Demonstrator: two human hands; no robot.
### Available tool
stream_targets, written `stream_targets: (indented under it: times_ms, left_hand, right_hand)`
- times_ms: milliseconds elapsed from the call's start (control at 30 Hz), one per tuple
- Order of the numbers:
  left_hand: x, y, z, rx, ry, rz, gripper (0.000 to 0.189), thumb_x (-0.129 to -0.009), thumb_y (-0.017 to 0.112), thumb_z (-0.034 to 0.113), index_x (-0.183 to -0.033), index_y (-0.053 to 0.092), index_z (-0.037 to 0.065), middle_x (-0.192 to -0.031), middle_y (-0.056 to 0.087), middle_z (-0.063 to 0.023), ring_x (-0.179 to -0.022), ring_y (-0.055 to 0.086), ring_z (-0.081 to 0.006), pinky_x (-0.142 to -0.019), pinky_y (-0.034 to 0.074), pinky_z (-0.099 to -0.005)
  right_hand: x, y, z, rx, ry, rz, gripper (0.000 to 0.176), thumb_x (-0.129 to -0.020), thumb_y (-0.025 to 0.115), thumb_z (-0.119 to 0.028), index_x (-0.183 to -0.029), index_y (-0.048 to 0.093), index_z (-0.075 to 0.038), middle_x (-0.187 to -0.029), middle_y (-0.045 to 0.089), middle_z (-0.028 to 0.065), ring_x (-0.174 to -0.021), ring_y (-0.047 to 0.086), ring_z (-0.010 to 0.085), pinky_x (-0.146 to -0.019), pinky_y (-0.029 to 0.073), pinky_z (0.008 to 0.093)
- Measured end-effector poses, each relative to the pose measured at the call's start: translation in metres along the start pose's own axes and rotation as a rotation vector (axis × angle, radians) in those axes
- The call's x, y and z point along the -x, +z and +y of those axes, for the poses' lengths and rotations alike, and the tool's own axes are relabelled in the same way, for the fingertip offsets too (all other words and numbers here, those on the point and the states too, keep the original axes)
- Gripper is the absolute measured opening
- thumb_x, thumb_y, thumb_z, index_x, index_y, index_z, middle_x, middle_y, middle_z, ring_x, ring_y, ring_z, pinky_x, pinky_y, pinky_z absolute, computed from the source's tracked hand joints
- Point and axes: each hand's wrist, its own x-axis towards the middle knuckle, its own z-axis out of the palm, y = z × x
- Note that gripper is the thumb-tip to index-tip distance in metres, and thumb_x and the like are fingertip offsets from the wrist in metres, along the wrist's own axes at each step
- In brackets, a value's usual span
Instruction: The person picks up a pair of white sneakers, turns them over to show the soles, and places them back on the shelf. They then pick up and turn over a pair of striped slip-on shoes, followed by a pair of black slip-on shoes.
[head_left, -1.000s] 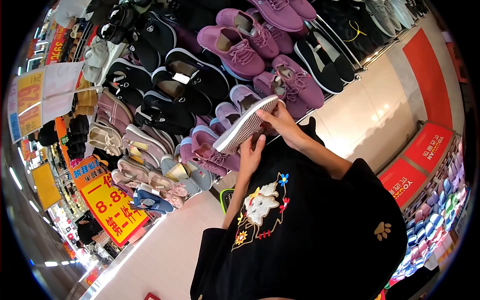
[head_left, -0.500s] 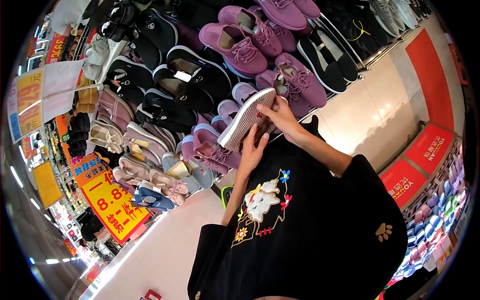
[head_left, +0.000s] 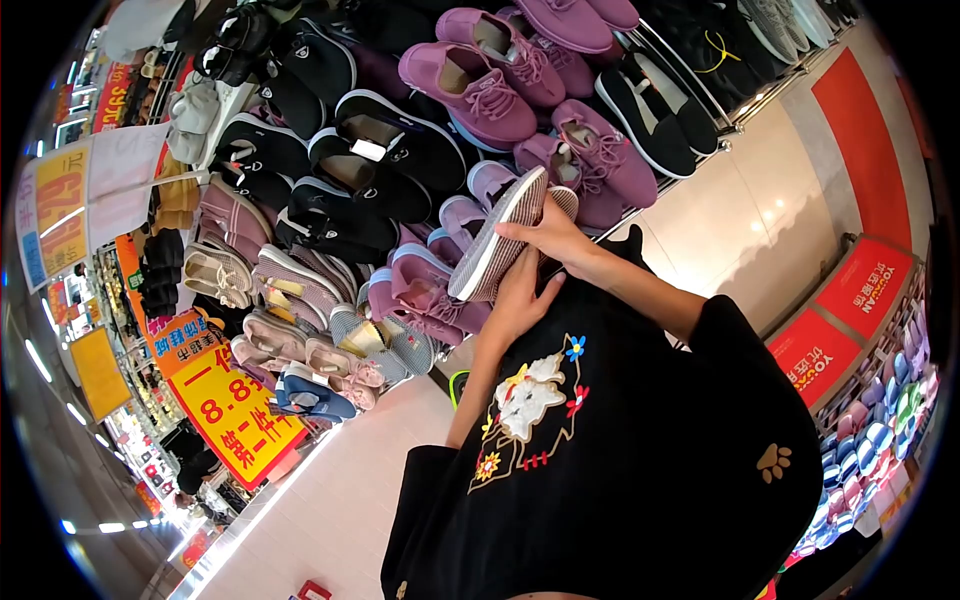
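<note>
A grey-brown striped shoe (head_left: 497, 240) with a white sole edge is held up in front of my chest, tilted with one end toward the upper right. Part of a second striped shoe (head_left: 566, 203) shows just behind it. My right hand (head_left: 553, 238) is closed around the upper end, its thumb across the shoe's side. At the lower end my left hand (head_left: 520, 300) grips the shoe from beneath, thumb standing off; its fingertips are partly hidden. Lilac shoes (head_left: 462, 220) on the rack are right beside the held pair.
A sloping rack carries many shoes, among them purple lace-up sneakers (head_left: 485, 100), black slip-ons (head_left: 385, 150) and pink shoes (head_left: 345, 365). A yellow price sign (head_left: 235, 410) hangs at left. Slippers (head_left: 860, 460) fill a rack at right. Tiled floor (head_left: 750, 190) shows beyond the metal rail.
The held shoe has turned more upright and shows more of its white sole edge. My left hand has slid down and right, and the second shoe now shows more.
</note>
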Motion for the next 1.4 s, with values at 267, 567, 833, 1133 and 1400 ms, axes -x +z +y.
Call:
stream_targets:
  times_ms: [267, 567, 833, 1133, 1400]
  left_hand:
    - [0.045, -0.001, -0.002, 0.038, 0.015, 0.129, 0.048, -0.093, 0.056, 0.020, -0.133, 0.044, -0.004, -0.123, 0.055, -0.0237, -0.114, 0.055, -0.0341, -0.098, 0.041, -0.0369]
    - [0.094, 0.005, -0.050, 0.368, -0.575, 0.600, 0.035, -0.099, 0.050, 0.033, -0.112, 0.053, 0.001, -0.083, 0.059, -0.0058, -0.069, 0.057, -0.0111, -0.061, 0.045, -0.0239]
    - [0.048, -0.005, -0.025, 0.637, -0.569, 0.697, 0.056, -0.095, 0.055, 0.041, -0.132, 0.046, 0.000, -0.112, 0.056, -0.0055, -0.091, 0.051, -0.0112, -0.071, 0.042, -0.0242]
    - [0.035, -0.011, -0.026, 0.884, -0.563, 0.738, 0.058, -0.092, 0.059, 0.044, -0.126, 0.050, -0.002, -0.115, 0.058, -0.0063, -0.094, 0.053, -0.0116, -0.072, 0.041, -0.0255]
    - [0.035, -0.008, -0.037, 0.775, -0.570, 0.766, 0.040, -0.090, 0.062, 0.026, -0.114, 0.056, -0.005, -0.101, 0.061, -0.0050, -0.079, 0.050, -0.0094, -0.068, 0.037, -0.0241]
  right_hand:
    - [-0.009, -0.004, 0.008, 0.075, -0.036, 0.083, 0.086, -0.071, 0.084, -0.028, -0.133, 0.032, 0.001, -0.121, 0.051, 0.0129, -0.115, 0.049, 0.0199, -0.098, 0.041, 0.0322]
    - [-0.013, -0.004, 0.012, 0.137, -0.045, 0.084, 0.083, -0.075, 0.081, -0.027, -0.136, 0.031, -0.001, -0.125, 0.050, 0.0117, -0.116, 0.049, 0.0191, -0.100, 0.039, 0.0331]
    - [-0.009, -0.005, 0.002, 0.117, -0.015, 0.027, 0.069, -0.079, 0.077, -0.031, -0.129, 0.041, -0.002, -0.119, 0.054, 0.0094, -0.110, 0.053, 0.0171, -0.095, 0.042, 0.0311]
    - [-0.006, -0.005, 0.006, 0.094, 0.144, -0.162, 0.051, -0.081, 0.074, -0.036, -0.114, 0.054, -0.004, -0.096, 0.063, 0.0011, -0.086, 0.061, 0.0084, -0.068, 0.048, 0.0229]
    - [-0.002, 0.007, 0.002, 0.239, 0.127, -0.164, 0.047, -0.085, 0.070, -0.040, -0.112, 0.056, -0.005, -0.100, 0.063, 0.0015, -0.082, 0.062, 0.0086, -0.062, 0.046, 0.0227]
